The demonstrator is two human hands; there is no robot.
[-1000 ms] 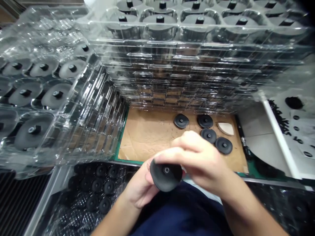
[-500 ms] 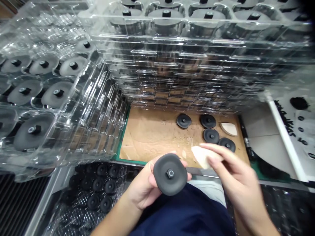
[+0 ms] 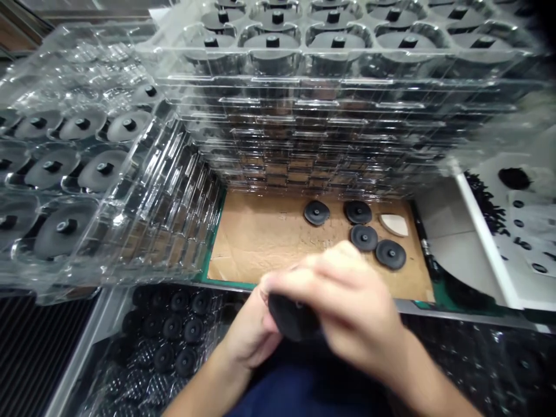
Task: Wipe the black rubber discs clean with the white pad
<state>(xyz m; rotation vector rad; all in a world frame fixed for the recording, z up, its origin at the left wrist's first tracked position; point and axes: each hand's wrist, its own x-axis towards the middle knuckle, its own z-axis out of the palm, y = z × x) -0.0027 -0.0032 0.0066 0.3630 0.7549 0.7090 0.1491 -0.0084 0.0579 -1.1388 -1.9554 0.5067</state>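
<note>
Head view: tall stack of clear trays (image 3: 325,87) is filling the top of the frame, dark discs with stubby stems (image 3: 273,41) sitting in its top pockets. Second clear stack (image 3: 156,191) is crowding the left side, loaded likewise. Between them a cardboard sheet (image 3: 245,237) is lying at centre, carrying four loose discs (image 3: 364,237) right of centre and an off-white wedge (image 3: 394,225) just beside them. White-edged panel (image 3: 486,237) is closing off the right, small black parts (image 3: 484,200) scattering beyond it. More discs (image 3: 172,326) are sitting in pockets at lower left. The two stacks are walling in the back and left of the cardboard; right hand is blocking some of its near edge.

Fingers: left hand (image 3: 247,330) is grasping the black disc (image 3: 291,321) by its left edge, thumb and fingers closing on it. Disc is hanging just below centre frame, in front of dark blue clothing (image 3: 282,388). Right hand (image 3: 351,295) is blurring, fingers curling together over the disc's top and right side, hiding part of it. Can't tell if they're pinching anything underneath.
</note>
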